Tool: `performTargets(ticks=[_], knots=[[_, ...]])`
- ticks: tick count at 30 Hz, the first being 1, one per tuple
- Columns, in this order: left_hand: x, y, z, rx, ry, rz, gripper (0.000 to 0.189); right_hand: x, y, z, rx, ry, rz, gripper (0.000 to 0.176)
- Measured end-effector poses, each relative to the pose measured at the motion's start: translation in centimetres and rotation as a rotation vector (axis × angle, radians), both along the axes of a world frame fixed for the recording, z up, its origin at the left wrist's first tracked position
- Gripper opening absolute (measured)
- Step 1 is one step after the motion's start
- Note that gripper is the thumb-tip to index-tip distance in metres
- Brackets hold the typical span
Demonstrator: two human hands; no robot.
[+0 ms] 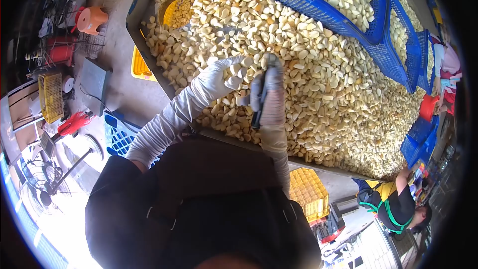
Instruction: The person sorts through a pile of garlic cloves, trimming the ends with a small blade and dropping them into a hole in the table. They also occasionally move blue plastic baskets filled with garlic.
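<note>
A large heap of peeled garlic cloves covers a grey metal table. My left hand, in a white glove and long sleeve, is cupped around a few cloves just above the heap. My right hand, also gloved, grips a dark-handled knife held upright next to the left hand. Both hands are over the near edge of the pile.
Blue plastic crates full of cloves rest on the heap at the top right. A round hole in the table shows a yellow crate below. Another person in black and yellow works at the lower right. Yellow crates, a fan and clutter stand on the floor.
</note>
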State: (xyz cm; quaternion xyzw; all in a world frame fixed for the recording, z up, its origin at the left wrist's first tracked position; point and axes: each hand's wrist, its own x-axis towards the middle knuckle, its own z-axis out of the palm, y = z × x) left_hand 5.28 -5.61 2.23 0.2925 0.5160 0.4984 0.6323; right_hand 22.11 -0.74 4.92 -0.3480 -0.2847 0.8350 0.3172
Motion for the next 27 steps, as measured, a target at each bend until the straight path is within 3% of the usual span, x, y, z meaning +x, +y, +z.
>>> performTargets(ticks=[2,4,6,7,8,10,12,14,16,17,18,20,22,25,27], knots=[[0.6,1.9,1.9,-0.225,-0.338,0.202,0.024,0.0,0.3,0.1,-0.077,-0.073,-0.186,0.054],[-0.6,6.2,2.6,-0.125,-0.410,0.134,0.027,1.3,0.3,-3.0,0.091,-0.340,-0.078,0.055],[0.1,12.8,9.7,0.232,0.282,0.085,0.034,2.8,-0.5,-9.3,0.456,-0.605,0.109,0.056],[0.9,16.5,10.6,0.488,0.411,0.207,0.034,2.9,-0.7,-10.0,0.550,-0.661,0.151,0.057],[0.4,21.7,9.0,0.792,0.647,0.206,0.035,3.7,-1.0,-10.3,0.470,-0.656,0.139,0.058],[0.9,28.0,7.1,1.051,1.713,0.449,0.024,3.5,-0.7,-7.5,0.363,-0.660,0.101,0.061],[2.1,29.7,7.6,1.209,1.637,0.689,0.018,4.3,-1.0,-6.8,0.350,-0.660,0.063,0.061],[1.9,30.2,8.0,1.308,1.452,0.728,0.014,5.7,-1.1,-7.3,0.438,-0.663,0.026,0.060],[0.0,25.7,9.5,1.314,1.171,0.559,0.013,6.7,-1.1,-8.0,0.572,-0.705,-0.011,0.058],[-0.2,21.3,8.9,0.932,0.996,0.433,0.012,7.3,-1.0,-7.0,0.610,-0.743,0.016,0.056],[0.6,17.9,9.2,0.799,0.676,0.346,0.028,7.3,-0.8,-6.2,0.595,-0.756,0.021,0.056],[-1.3,13.0,0.6,0.486,1.217,0.122,0.026,7.3,-0.2,-4.6,0.563,-0.780,0.031,0.055],[-1.2,9.8,-2.8,0.090,1.412,-0.225,0.024,6.4,0.3,-2.9,0.322,-0.698,-0.028,0.054],[-1.8,8.5,-6.0,0.347,1.553,-0.179,0.020,5.2,0.4,-1.1,0.169,-0.673,-0.055,0.053],[-2.5,8.9,-5.5,0.220,1.342,-0.201,0.019,4.7,0.3,-1.1,0.154,-0.666,-0.057,0.050]])
